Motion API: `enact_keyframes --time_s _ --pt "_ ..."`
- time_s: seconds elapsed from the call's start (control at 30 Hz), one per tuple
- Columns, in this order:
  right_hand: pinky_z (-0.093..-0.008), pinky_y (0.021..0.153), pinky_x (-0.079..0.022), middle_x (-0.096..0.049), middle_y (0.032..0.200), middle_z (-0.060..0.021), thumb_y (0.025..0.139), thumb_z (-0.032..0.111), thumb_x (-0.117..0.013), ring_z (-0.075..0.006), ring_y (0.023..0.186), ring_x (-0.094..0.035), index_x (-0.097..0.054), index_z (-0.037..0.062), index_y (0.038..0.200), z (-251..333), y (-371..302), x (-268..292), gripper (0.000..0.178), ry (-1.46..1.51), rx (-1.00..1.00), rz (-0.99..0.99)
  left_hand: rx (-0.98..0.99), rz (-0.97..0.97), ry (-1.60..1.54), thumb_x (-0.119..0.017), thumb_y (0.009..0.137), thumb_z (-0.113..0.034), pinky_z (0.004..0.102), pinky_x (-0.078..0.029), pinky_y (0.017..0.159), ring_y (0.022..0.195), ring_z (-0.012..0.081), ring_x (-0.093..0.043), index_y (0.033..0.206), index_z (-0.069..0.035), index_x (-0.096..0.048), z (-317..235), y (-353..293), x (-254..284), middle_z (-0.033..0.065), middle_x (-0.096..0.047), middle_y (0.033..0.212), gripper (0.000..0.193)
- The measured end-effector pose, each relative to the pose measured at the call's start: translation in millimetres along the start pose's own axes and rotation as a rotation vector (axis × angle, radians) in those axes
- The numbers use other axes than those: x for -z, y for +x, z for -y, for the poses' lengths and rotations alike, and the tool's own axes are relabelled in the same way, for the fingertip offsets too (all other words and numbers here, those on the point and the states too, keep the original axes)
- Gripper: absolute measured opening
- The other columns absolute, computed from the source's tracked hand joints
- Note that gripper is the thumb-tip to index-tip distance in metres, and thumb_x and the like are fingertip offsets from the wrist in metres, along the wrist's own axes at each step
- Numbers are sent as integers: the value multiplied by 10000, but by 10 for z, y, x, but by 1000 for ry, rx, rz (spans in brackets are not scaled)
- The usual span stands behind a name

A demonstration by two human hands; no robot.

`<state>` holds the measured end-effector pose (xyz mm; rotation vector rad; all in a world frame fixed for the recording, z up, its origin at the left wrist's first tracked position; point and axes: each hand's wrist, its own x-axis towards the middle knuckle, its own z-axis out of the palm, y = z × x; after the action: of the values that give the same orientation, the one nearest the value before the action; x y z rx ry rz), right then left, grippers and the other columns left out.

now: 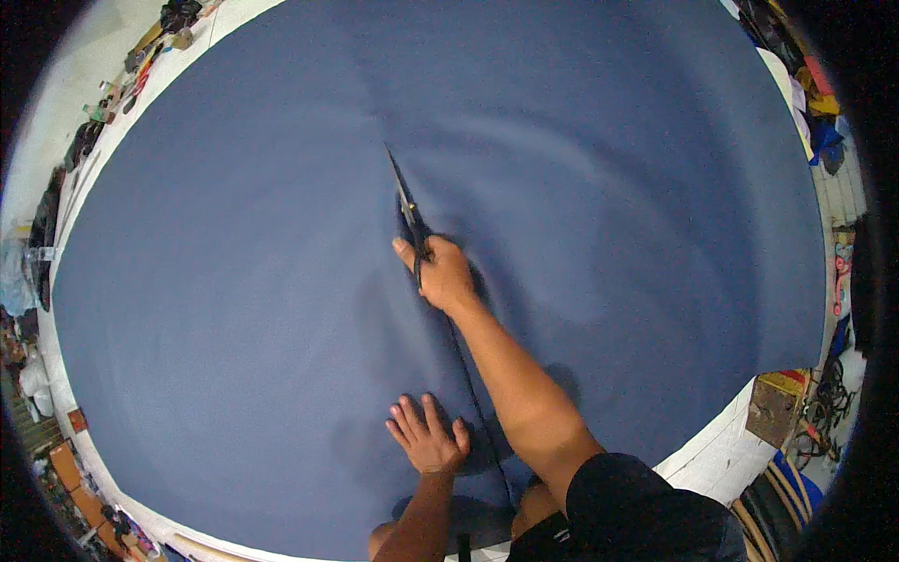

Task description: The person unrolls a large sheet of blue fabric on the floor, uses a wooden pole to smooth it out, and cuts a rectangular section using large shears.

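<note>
A large blue-grey sheet of material point(234, 281) spreads over the floor beneath me. My right hand point(442, 272) is closed round the black handles of a pair of scissors point(405, 192), whose blades point away from me at the sheet. Behind the scissors, a dark cut line runs back through the sheet toward my body. Left of that line, my left hand point(429, 438) lies flat on the material with its fingers spread and nothing in it.
White floor point(716, 459) shows round the sheet's edge. At the lower right stands a worn box point(779, 407) beside curved tan strips point(782, 492). Cardboard boxes point(80, 482) sit at the lower left. Assorted clutter lines both sides, including a clear plastic bag point(17, 276).
</note>
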<state>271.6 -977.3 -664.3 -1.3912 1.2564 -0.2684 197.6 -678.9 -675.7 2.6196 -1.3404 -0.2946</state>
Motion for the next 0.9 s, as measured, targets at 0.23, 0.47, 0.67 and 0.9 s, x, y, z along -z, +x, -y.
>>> enact_keyframes --time_s 0.23,0.47,0.67,0.9 --pt "-474 846 -491 -686 980 -248 859 604 -620 -429 962 -649 -679 0 971 471 484 -129 618 -72 43 39 38 1 12 -557 850 -424 686 -183 1111 1407 516 -242 1426 -60 -433 18 -38 -4 293 -315 1502 693" --pt "-486 909 -478 -678 1093 -233 844 648 -593 -419 1044 -633 -677 2 1030 857 1354 -154 678 -155 -12 7 67 -76 -47 -551 874 -396 639 -255 1050 1294 490 -345 1375 -51 -472 -6 152 45 282 -409 1391 613" --pt "-491 899 -472 -680 1084 -229 842 643 -597 -418 1044 -632 -688 34 1022 823 1372 -107 641 -156 -42 -23 -16 -389 -267 -597 915 -265 521 -360 954 1092 394 -515 1176 -66 -625 331 3362 724 196 -584 1150 330" --pt "-523 879 -468 -673 1022 -246 850 655 -580 -454 1013 -618 -651 35 964 811 1271 -237 634 -235 22 -155 112 -202 95 -437 957 -457 543 -92 1191 1475 408 -156 1524 -149 -320 402 4645 463 224 -203 1588 656"
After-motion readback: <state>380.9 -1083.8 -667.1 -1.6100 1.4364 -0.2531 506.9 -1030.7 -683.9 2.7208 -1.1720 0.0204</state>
